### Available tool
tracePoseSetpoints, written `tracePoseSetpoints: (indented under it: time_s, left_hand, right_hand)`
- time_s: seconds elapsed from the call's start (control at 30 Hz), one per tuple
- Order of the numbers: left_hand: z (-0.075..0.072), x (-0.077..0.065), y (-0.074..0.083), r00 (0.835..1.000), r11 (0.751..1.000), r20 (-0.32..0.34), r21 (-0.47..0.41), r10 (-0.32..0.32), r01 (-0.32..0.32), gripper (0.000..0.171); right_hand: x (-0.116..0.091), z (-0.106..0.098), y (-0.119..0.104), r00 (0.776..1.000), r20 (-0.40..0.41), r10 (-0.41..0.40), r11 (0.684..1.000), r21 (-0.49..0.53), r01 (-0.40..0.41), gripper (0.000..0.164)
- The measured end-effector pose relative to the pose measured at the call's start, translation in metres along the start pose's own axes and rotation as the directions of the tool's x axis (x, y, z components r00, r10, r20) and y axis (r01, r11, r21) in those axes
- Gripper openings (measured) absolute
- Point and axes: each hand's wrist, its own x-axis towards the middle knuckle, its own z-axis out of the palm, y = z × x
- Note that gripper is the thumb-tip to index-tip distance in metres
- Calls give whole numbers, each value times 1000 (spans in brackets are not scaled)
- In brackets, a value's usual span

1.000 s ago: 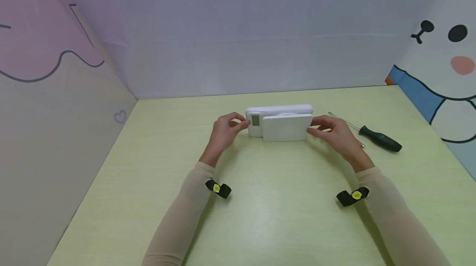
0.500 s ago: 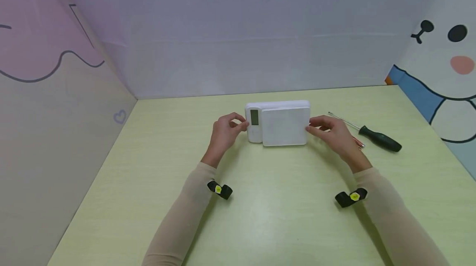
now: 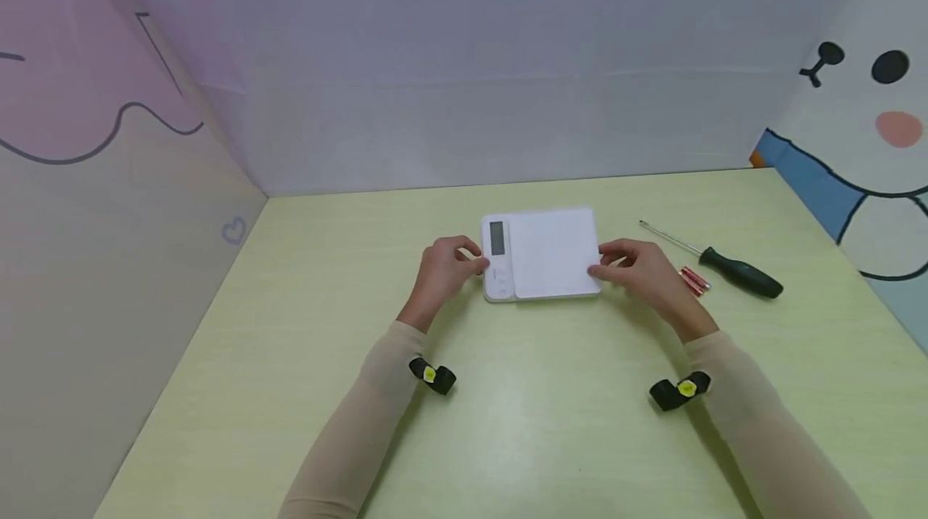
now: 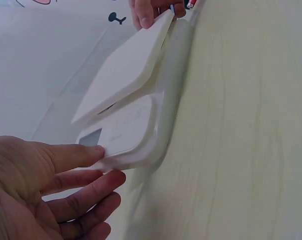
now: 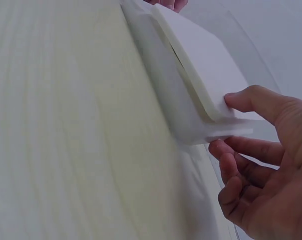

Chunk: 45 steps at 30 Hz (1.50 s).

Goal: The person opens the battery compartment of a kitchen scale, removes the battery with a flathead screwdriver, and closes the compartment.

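Observation:
A white digital kitchen scale is held between both hands over the table, its weighing plate and small grey display facing up toward the head camera. My left hand pinches the scale's left edge, thumb on the top face beside the display and fingers beneath, as the left wrist view shows. At the opposite edge my right hand does the same, its thumb on the corner of the plate and its fingers under the body. The raised plate stands a little proud of the scale's body in both wrist views.
Right of the right hand lie red batteries on the table. Beside them is a screwdriver with a dark green handle, its shaft pointing back left. A pale wall rises behind the table's far edge.
The scale has tipped back from nearly upright, so its top face now shows fully to the head camera. Both hands came slightly nearer the body, and the batteries are now more exposed.

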Motion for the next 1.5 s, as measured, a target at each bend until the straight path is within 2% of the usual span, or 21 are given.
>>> tracePoseSetpoints:
  time_s: [0.13, 0.3, 0.53, 0.83, 1.0, 1.1, 1.2, 1.27, 1.4, 1.5]
  left_hand:
    - [4, 1, -3, 999, 1000, 40, 3, -8, 8, 16]
    - [7, -2, -4, 998, 1000, 62, 22, -20, 18, 13]
    - [8, -5, -1, 999, 998, 45, 70, -10, 7, 11]
    - [15, -8, 1, 1000, 975, 4, 223, 12, -13, 13]
    - [14, -8, 2, 1000, 968, 12, 249, 12, -14, 13]
    - [12, -5, 4, 999, 965, 37, 261, 1, -11, 15]
    - [9, 1, 5, 997, 960, 77, 281, -12, -10, 19]
    - [5, 10, 5, 996, 955, 91, 298, -13, -15, 21]
    - [1, 38, 3, 995, 954, 101, 295, 16, -45, 19]
    - [0, 59, -1, 991, 958, 118, 270, 67, -97, 16]
  right_hand:
    - [0, 0, 0, 1000, 20, 6, 999, -45, -5, 52]
    - [-1, 4, 1, 999, 51, 5, 999, -50, -2, 50]
    - [-1, 6, -1, 999, 52, 0, 998, -69, 3, 47]
    - [-1, 11, 0, 998, 51, 23, 997, -74, -19, 49]
    - [-2, 10, 0, 998, 56, 27, 994, -103, -22, 53]
    - [-5, 6, -2, 998, 62, 27, 993, -117, -19, 59]
    - [-13, 1, -4, 997, 71, 39, 993, -114, -31, 64]
    - [-22, -3, -4, 997, 62, 40, 993, -115, -33, 62]
    - [-42, -2, -3, 999, 36, 30, 994, -111, -26, 42]
    - [-54, 6, -3, 998, 66, 15, 996, -92, -8, 30]
